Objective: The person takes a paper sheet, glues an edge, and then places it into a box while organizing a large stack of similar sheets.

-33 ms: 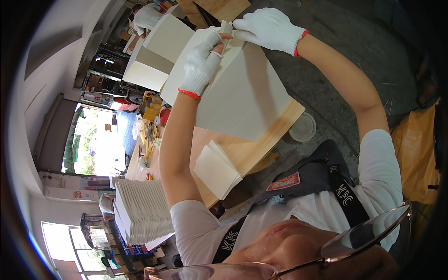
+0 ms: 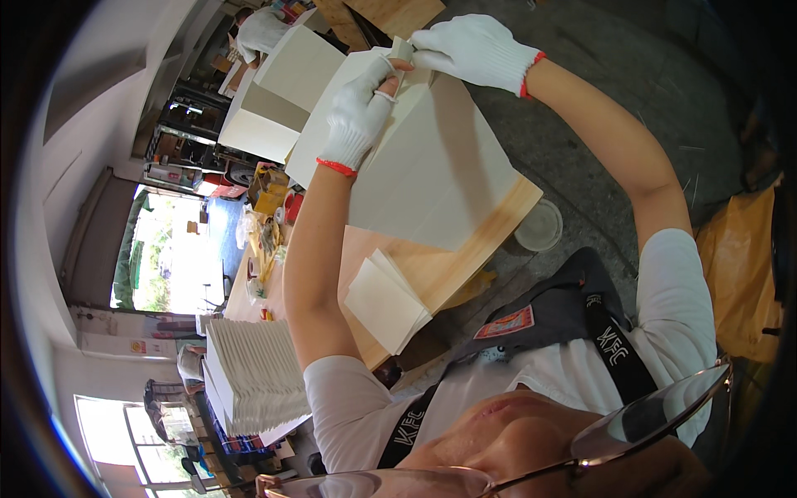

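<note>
A big pale stack of white boards (image 2: 427,170) stands on a wooden table. My left hand (image 2: 363,108), in a white knit glove with red cuff and bare thumb and fingertip, pinches a narrow raised strip (image 2: 400,51) along the top of the stack. Opposite it, at the far end of the strip, is my right hand (image 2: 477,54) in a matching glove. Its fingers are bent together against the strip's end and the corner of the stack; the glove hides exactly what the fingertips grip.
Loose white sheets (image 2: 386,303) lie on the wooden tabletop (image 2: 465,278) nearer me. A tall pile of white folded pieces (image 2: 253,373) stands at left. Another white block (image 2: 286,87) is beyond my left hand. A round translucent tub (image 2: 538,226) is by the table's right edge. Another person (image 2: 264,31) works far left.
My right hand has shifted very slightly to the left along the strip's end. My left hand and the stack look the same.
</note>
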Available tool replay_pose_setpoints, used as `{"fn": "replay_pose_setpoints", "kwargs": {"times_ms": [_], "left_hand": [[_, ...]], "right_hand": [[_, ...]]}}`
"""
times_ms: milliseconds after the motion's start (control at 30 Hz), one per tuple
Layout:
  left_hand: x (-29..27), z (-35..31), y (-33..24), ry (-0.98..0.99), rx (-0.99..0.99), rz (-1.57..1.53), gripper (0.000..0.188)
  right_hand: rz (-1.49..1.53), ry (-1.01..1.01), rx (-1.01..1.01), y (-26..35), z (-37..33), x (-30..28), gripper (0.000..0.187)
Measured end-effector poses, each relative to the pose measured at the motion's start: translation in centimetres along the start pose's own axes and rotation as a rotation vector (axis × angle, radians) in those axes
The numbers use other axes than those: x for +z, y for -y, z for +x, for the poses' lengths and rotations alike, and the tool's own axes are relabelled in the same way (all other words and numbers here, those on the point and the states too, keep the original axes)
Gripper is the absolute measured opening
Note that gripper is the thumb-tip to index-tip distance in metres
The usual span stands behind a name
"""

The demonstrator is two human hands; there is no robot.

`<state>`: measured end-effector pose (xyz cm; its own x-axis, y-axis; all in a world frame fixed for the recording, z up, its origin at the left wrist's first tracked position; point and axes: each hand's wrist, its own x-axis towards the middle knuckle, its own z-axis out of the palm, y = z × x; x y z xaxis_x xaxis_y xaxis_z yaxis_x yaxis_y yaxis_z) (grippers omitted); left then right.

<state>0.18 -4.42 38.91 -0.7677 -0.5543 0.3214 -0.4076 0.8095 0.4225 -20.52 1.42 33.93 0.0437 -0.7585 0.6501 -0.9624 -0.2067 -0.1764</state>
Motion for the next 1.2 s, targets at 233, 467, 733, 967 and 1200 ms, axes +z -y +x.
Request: {"fn": "replay_pose_setpoints", "kwargs": {"times_ms": [233, 467, 733, 967, 1200], "left_hand": [[-0.1, 0.2, -0.2, 0.047, -0.108, 0.049, 0.026], [0.5, 0.2, 1.1, 0.025, -0.08, 0.044, 0.036], [0.2, -0.3, 0.2, 0.006, 0.056, -0.003, 0.048], [0.4, -0.3, 1.2, -0.127, 0.177, 0.208, 0.059], [2.0, -9.2, -5.3, -0.049, 0.2, -0.403, 0.058]], "right_hand": [[0.561, -0.018, 0.31, -0.6, -0.1, 2.9, 0.04], [0.641, 0.081, 0.388, -0.3, 0.2, 2.7, 0.04], [0.604, -0.06, 0.386, 0.9, -1.0, -1.5, 0.053], [1.639, 0.45, 0.489, 4.2, 0.3, -0.9, 0.043], [1.631, 0.293, 0.514, 2.6, -0.5, 1.7, 0.018]]}}
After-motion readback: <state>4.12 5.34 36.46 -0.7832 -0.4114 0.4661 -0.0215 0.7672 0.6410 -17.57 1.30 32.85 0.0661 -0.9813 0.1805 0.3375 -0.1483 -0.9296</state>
